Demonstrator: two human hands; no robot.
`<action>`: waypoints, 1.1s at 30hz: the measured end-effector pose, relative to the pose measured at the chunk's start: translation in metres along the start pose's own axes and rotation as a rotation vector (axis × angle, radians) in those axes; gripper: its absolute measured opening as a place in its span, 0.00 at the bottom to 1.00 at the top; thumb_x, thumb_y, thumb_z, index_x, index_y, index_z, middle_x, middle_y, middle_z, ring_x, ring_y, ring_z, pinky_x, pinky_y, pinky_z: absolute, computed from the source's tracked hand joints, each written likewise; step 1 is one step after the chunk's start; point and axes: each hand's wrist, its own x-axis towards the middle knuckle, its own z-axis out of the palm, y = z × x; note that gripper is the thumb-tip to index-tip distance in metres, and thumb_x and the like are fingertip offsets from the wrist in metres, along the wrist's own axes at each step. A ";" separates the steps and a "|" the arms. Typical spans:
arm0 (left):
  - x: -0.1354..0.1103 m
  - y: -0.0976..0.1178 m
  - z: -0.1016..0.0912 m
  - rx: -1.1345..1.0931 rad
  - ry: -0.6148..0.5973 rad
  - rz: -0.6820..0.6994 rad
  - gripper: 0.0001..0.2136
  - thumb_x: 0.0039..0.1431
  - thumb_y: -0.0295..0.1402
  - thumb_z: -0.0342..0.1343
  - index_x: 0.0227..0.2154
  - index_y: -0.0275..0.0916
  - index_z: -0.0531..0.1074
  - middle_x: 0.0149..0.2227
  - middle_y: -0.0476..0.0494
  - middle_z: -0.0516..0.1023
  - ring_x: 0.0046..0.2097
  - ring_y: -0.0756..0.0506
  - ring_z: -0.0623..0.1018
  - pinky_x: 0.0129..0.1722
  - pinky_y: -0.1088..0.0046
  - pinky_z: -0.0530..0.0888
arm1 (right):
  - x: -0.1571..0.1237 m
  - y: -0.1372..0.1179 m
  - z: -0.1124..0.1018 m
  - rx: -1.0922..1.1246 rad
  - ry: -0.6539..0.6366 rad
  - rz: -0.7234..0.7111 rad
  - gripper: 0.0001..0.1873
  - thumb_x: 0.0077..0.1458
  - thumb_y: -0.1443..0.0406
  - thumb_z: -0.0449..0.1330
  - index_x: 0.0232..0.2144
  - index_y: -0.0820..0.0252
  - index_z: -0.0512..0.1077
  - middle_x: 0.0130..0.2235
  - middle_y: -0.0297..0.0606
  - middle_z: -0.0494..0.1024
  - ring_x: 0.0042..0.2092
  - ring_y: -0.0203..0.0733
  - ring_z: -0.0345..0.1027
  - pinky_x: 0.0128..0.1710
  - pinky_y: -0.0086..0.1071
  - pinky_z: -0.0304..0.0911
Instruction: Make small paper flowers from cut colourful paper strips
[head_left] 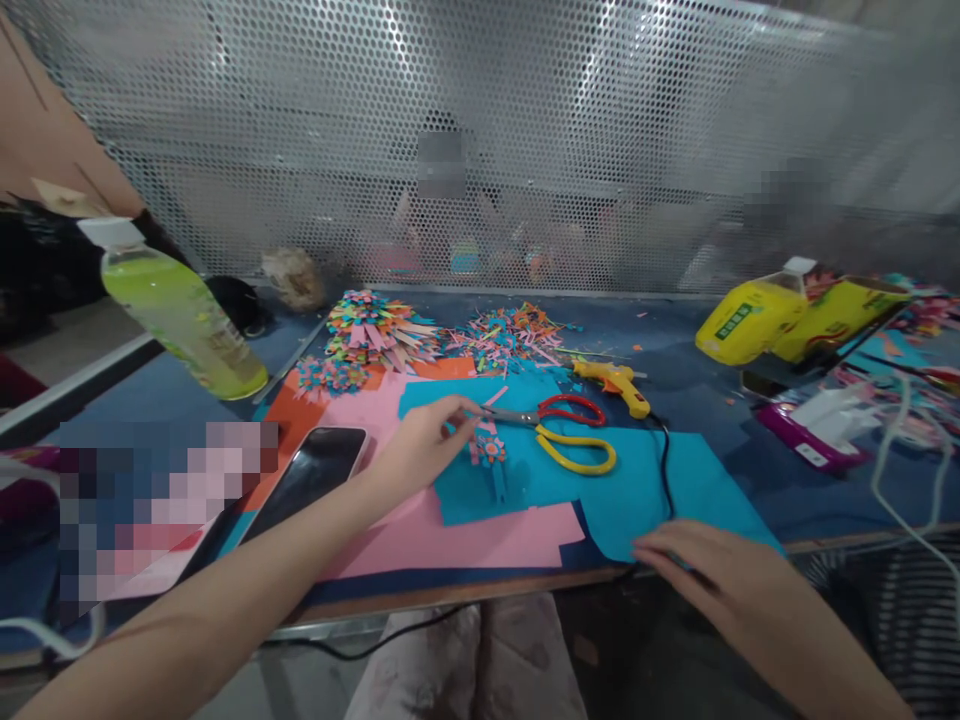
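Note:
My left hand is closed in a pinch beside the tips of the scissors, over blue paper. What its fingertips hold is too small to make out. Just below them lies a small paper flower in pink, orange and blue, with blue strips under it. The scissors rest with blades apart, one handle red and one yellow. At the table's front edge, my right hand has its fingers pressed together on the lower edge of a blue paper sheet. Pink paper lies beneath the blue.
A yellow glue gun with a black cord lies behind the scissors. Left are a phone and a green drink bottle. Cut paper strips and fringed paper flowers lie at the back. A yellow bottle is right.

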 end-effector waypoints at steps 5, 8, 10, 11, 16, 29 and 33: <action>-0.008 0.012 0.002 -0.074 -0.035 0.178 0.13 0.52 0.36 0.53 0.41 0.39 0.67 0.36 0.46 0.75 0.35 0.50 0.74 0.34 0.75 0.71 | 0.056 -0.018 0.000 0.721 -0.218 0.121 0.17 0.57 0.63 0.50 0.49 0.56 0.63 0.39 0.37 0.75 0.31 0.33 0.70 0.32 0.28 0.69; -0.013 0.019 0.003 -0.086 -0.111 0.249 0.18 0.47 0.35 0.57 0.43 0.39 0.67 0.43 0.44 0.74 0.40 0.49 0.74 0.38 0.74 0.71 | 0.091 -0.030 0.012 0.938 -0.342 0.036 0.16 0.58 0.64 0.47 0.48 0.58 0.64 0.45 0.40 0.72 0.40 0.36 0.70 0.36 0.30 0.69; -0.015 0.020 0.002 -0.153 -0.096 0.212 0.19 0.48 0.35 0.57 0.44 0.40 0.67 0.42 0.45 0.75 0.39 0.49 0.74 0.38 0.74 0.72 | 0.109 -0.037 0.019 0.998 -0.422 0.012 0.16 0.58 0.64 0.47 0.47 0.59 0.66 0.46 0.40 0.71 0.41 0.36 0.69 0.36 0.29 0.69; -0.015 0.019 0.002 -0.198 -0.075 0.178 0.17 0.49 0.34 0.56 0.43 0.40 0.68 0.40 0.45 0.76 0.38 0.49 0.75 0.37 0.75 0.72 | 0.117 -0.039 0.021 1.014 -0.452 0.001 0.16 0.57 0.65 0.47 0.47 0.59 0.65 0.46 0.39 0.71 0.41 0.35 0.69 0.35 0.29 0.69; -0.011 0.011 0.001 -0.329 0.006 0.009 0.09 0.53 0.35 0.51 0.35 0.39 0.72 0.33 0.48 0.78 0.34 0.49 0.76 0.33 0.75 0.73 | 0.134 -0.033 0.022 0.881 -0.438 -0.124 0.15 0.57 0.66 0.47 0.46 0.58 0.66 0.44 0.38 0.72 0.43 0.35 0.68 0.37 0.28 0.67; -0.008 0.009 0.013 -0.017 -0.144 0.093 0.11 0.56 0.29 0.45 0.36 0.42 0.73 0.35 0.50 0.78 0.37 0.50 0.76 0.38 0.75 0.71 | 0.080 -0.014 0.067 0.013 -0.107 -0.453 0.12 0.55 0.71 0.49 0.40 0.65 0.69 0.36 0.42 0.75 0.40 0.40 0.66 0.41 0.34 0.64; -0.008 0.008 0.014 0.012 -0.132 0.119 0.10 0.56 0.29 0.45 0.34 0.42 0.72 0.34 0.50 0.78 0.37 0.49 0.76 0.39 0.74 0.71 | 0.089 -0.015 0.074 0.002 -0.137 -0.447 0.12 0.55 0.73 0.47 0.38 0.66 0.69 0.34 0.44 0.72 0.38 0.41 0.64 0.38 0.36 0.64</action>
